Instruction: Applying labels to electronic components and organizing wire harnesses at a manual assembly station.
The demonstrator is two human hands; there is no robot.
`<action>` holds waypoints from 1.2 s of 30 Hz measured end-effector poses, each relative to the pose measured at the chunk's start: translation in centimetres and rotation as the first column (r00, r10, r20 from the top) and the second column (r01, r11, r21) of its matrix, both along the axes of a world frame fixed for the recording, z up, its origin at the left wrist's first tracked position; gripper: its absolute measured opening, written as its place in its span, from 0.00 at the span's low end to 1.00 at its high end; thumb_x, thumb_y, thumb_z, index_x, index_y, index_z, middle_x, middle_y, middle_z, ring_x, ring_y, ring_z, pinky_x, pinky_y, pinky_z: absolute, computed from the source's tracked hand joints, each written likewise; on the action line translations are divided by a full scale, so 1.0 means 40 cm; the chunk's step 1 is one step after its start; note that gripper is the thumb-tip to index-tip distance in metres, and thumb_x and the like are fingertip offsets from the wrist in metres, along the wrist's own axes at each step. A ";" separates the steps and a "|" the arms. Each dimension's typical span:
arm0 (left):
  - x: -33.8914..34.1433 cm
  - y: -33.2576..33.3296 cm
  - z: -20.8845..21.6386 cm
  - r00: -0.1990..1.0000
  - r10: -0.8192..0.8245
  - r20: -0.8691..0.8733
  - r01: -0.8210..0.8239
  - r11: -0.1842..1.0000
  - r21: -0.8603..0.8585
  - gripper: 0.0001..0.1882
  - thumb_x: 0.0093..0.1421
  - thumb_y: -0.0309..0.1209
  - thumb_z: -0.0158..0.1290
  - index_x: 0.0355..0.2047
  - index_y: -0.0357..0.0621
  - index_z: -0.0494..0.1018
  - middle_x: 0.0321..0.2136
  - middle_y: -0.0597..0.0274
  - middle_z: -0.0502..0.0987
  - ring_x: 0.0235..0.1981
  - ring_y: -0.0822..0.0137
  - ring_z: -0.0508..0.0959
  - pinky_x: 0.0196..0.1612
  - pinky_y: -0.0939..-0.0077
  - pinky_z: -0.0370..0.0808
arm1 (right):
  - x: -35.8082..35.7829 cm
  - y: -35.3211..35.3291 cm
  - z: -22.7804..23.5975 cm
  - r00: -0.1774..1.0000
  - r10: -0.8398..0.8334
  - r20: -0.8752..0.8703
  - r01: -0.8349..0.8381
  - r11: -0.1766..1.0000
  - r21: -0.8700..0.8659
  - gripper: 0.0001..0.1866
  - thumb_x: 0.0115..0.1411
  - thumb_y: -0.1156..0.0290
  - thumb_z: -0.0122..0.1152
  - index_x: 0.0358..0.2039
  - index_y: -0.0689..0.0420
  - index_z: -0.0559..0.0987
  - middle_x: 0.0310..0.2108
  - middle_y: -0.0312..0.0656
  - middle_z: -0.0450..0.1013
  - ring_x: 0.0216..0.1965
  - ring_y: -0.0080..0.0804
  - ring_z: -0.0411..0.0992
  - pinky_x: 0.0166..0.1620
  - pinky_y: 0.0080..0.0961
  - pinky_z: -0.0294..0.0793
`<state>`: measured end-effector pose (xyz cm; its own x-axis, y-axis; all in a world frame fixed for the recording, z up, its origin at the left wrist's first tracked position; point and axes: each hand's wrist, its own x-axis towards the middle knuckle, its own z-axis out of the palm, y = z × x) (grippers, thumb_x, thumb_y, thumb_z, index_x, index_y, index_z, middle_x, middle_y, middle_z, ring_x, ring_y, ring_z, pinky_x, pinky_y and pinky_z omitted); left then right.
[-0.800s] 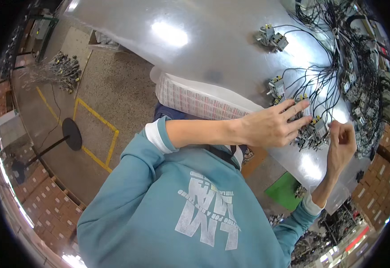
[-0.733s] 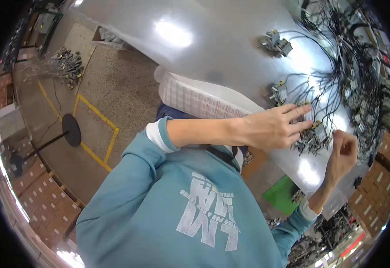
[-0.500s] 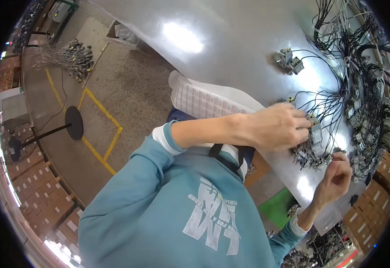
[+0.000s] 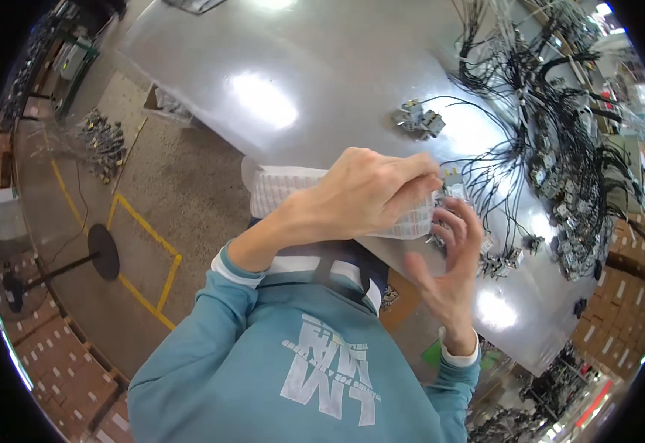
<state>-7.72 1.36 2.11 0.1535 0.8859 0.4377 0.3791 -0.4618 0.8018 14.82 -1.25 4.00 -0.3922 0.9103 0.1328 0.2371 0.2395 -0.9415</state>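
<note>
My left hand (image 4: 372,193) is over a white sheet of printed labels (image 4: 282,188) at the table's near edge. Its thumb and fingertips are pinched together; whatever they hold is too small to make out. Facing it from the right, my right hand (image 4: 451,266) has its thumb and fingers curved and apart, with nothing visible in them. Grey connectors (image 4: 455,188) on black cables lie just beyond its fingertips, partly hidden by both hands. More connectors (image 4: 501,264) sit on the table to its right.
A grey metal table (image 4: 322,96) spreads ahead. One connector cluster (image 4: 420,120) lies apart on it. A thick bundle of black cables (image 4: 529,111) runs along the right side. A round black stand base (image 4: 103,251) is on the floor at left; stacked cartons (image 4: 614,317) are at right.
Both hands have come away from the connectors toward the label sheet. My left hand is now above the sheet, and my right hand has opened beside it. The view has shifted right.
</note>
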 end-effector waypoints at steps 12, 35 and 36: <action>-0.173 -0.069 -0.014 0.987 0.051 0.151 -0.012 0.968 -0.249 0.12 0.70 0.35 0.65 0.37 0.37 0.80 0.21 0.61 0.78 0.24 0.76 0.77 0.27 0.76 0.75 | -0.171 -0.082 -0.139 0.993 -0.111 -0.042 0.103 0.983 -0.154 0.20 0.68 0.77 0.70 0.57 0.63 0.74 0.46 0.40 0.81 0.46 0.24 0.79 0.51 0.22 0.78; -0.110 -0.005 0.030 0.988 0.009 0.153 0.045 0.936 -0.349 0.17 0.63 0.41 0.69 0.38 0.38 0.80 0.27 0.49 0.85 0.27 0.56 0.86 0.34 0.66 0.80 | -0.076 0.058 -0.042 0.995 -0.046 0.092 0.067 0.967 -0.248 0.12 0.71 0.73 0.67 0.51 0.64 0.80 0.43 0.40 0.81 0.45 0.24 0.80 0.52 0.23 0.80; -0.108 -0.002 0.029 0.988 0.005 0.153 0.049 0.938 -0.344 0.17 0.63 0.41 0.69 0.38 0.38 0.80 0.27 0.49 0.85 0.27 0.56 0.86 0.34 0.66 0.80 | -0.072 0.059 -0.049 0.995 -0.050 0.091 0.071 0.968 -0.243 0.12 0.71 0.73 0.67 0.51 0.64 0.80 0.43 0.40 0.81 0.45 0.24 0.80 0.52 0.23 0.80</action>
